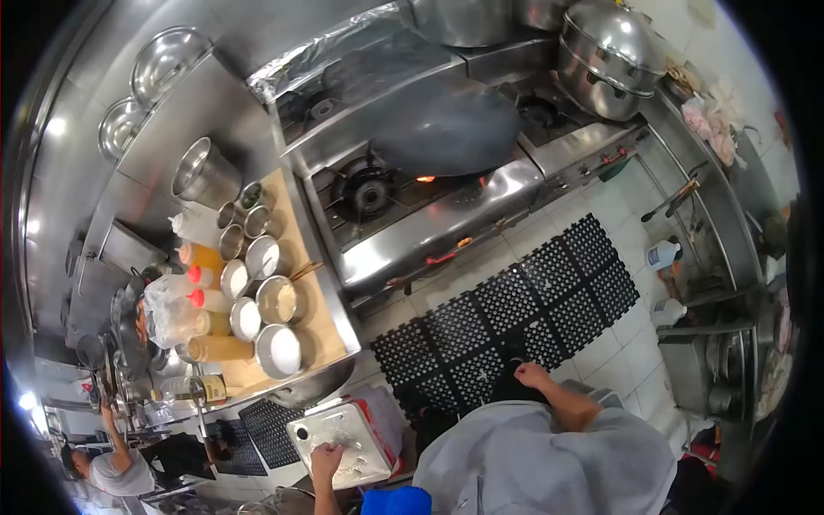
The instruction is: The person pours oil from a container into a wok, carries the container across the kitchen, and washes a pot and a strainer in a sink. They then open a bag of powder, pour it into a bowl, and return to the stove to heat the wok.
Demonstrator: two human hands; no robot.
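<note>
My left hand [326,461] is over a shallow metal tray [299,455] with pale residue on its surface, at the lower left. Its fingers are drawn together; what they hold, if anything, is too small to make out. Held out in front of my grey top, my right hand [534,375] is above the black rubber mat [481,318]. Its fingers are curled in, and nothing shows in them. Farther forward, a large dark wok [451,133], hazy in outline, rests over a burner with an orange flame [425,178] below its edge. Neither hand touches it.
Left of the stove, a wooden board [330,330] bears metal bowls [281,299] and squeeze bottles [221,348]. A second burner [371,196] has no pan on it. A domed steamer pot [609,64] stands back right. Another person [116,472] works at far left.
</note>
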